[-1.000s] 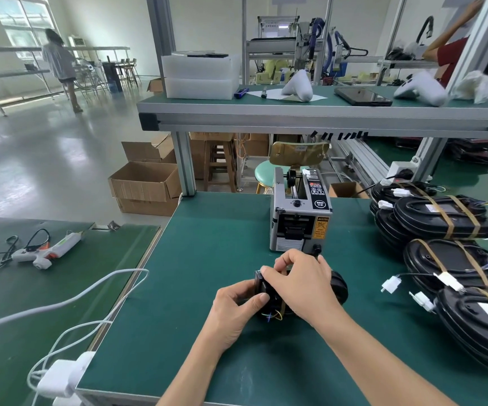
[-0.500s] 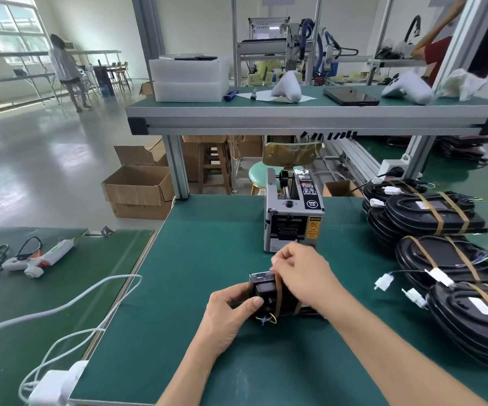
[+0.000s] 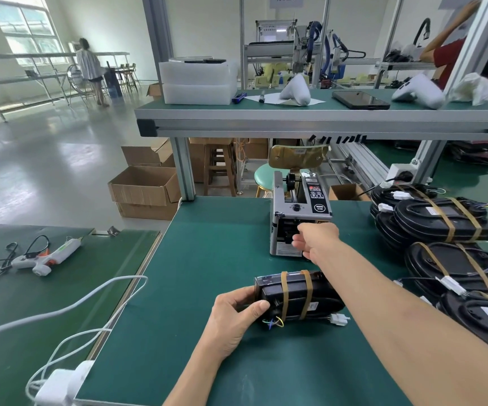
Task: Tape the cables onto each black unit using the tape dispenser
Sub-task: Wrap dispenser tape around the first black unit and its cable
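Right hand [image 3: 314, 241] at the outlet of the tape dispenser [image 3: 298, 218]; fingers [image 3: 298, 238] curled at the slot, whether they pinch a strip cannot be told. Left hand [image 3: 236, 315] grips the near-left end of the black unit [image 3: 298, 294], thumb on top. Unit lies on the green surface [image 3: 207, 259], just in front of the dispenser, long axis left-right, two tape bands across it, white connector [image 3: 338, 319] trailing right. Best: pull the strip straight out, keep the unit pinned, lay tape across the cables.
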Demonstrator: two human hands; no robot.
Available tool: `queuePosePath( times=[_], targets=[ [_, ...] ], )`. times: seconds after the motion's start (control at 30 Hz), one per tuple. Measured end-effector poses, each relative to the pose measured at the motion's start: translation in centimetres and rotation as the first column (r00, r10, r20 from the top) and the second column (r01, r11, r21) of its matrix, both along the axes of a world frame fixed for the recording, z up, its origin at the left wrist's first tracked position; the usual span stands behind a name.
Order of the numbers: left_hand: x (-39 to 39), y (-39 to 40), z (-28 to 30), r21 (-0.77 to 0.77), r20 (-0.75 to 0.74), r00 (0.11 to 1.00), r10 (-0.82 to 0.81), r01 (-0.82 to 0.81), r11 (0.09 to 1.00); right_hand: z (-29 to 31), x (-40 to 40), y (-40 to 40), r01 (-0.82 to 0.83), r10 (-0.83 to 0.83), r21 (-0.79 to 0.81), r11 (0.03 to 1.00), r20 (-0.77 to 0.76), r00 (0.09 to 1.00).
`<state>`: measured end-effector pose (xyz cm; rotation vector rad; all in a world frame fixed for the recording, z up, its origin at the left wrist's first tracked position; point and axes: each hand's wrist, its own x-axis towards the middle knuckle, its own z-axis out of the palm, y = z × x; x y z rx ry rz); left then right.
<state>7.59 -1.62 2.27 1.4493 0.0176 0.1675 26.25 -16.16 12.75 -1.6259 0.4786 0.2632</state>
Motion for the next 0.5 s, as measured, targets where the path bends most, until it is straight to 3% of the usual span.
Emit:
queuePosePath(
  times=[0.23, 0.5],
  targets=[
    [-0.02, -0.02, 0.06, 0.004, -0.001, 1.000, 0.001, -0.001, 1.000, -0.15, 0.39, 0.69, 0.125, -0.121, 0.062, 0.990, -0.060, 0.991],
    [-0.13, -0.09, 0.31, -0.005, -0.003, 1.000, -0.004, 0.004, 1.000, -0.37, 0.39, 0.94, 0.133, -0.127, 0.086, 0.987, -0.070, 0.989]
  ],
)
